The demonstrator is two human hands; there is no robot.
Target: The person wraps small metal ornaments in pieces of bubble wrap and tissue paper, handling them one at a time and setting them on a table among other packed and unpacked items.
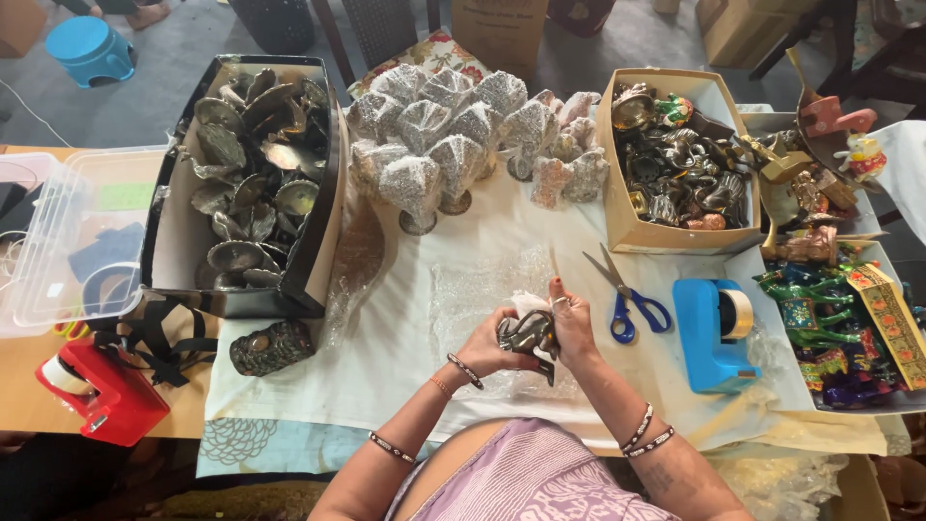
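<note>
Dark metal, shaped like a small figurine (529, 333), sits between both hands at the near middle of the counter (386, 367), above a sheet of clear bubble wrap (482, 289) spread on the white cloth. The left hand (487, 345) is curled around the figurine's left side, fingers closed on it, and the right hand (571, 323) is closed on its right side, pinching a bit of white wrapping paper (529, 305) against the top of the piece. Just right of the hands lie blue-handled scissors (627, 304), and beyond them a blue tape dispenser (712, 333) with a roll in it. Far across the cloth stands a cluster of wrapped bundles (453, 135) in silvery bubble wrap. To the far left, a black box (246, 183) holds shell-shaped metal dishes; to the far right, a tan cardboard box (666, 159) is filled with mixed metal figurines. A small dark ornament (270, 347) rests near the black box's near corner, and a red tape dispenser (96, 391) sits at the near left edge. Painted, colourful figurines (830, 328) fill a tray on the far right.
</note>
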